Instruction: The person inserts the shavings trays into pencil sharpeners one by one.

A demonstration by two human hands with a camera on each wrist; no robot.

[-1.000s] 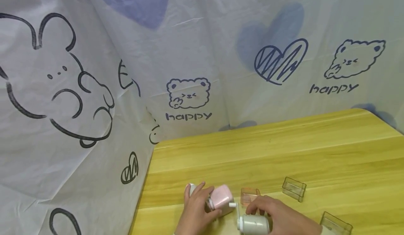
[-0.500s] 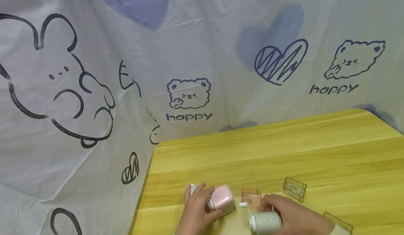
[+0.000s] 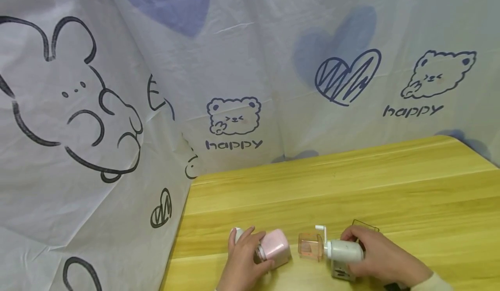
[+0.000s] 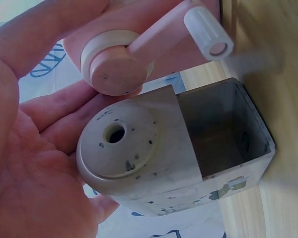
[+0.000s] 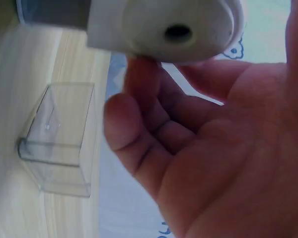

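A pink pencil sharpener [image 3: 275,245] with a crank and a white pencil sharpener [image 4: 139,148] stand side by side, the white one with an open drawer bay. Over them rests my left hand [image 3: 243,260], fingers fairly straight and spread, thumb near the pink body and little finger by the white one. My right hand [image 3: 384,256] grips a grey-green pencil sharpener [image 3: 345,252], its white crank pointing up on the left. In the right wrist view, a pale sharpener body [image 5: 164,29] shows a pencil hole above my curled fingers [image 5: 121,121].
A transparent orange drawer [image 3: 310,245] lies between the pink and grey-green sharpeners. One clear drawer [image 5: 59,139] sits beside my right hand in the right wrist view. The yellow wood-grain table [image 3: 332,195] meets a printed white cloth [image 3: 242,65] at the back and left.
My right hand has carried the grey-green sharpener right and away from me, past the orange drawer. It now partly hides the clear drawer behind it. My left hand has stayed put.
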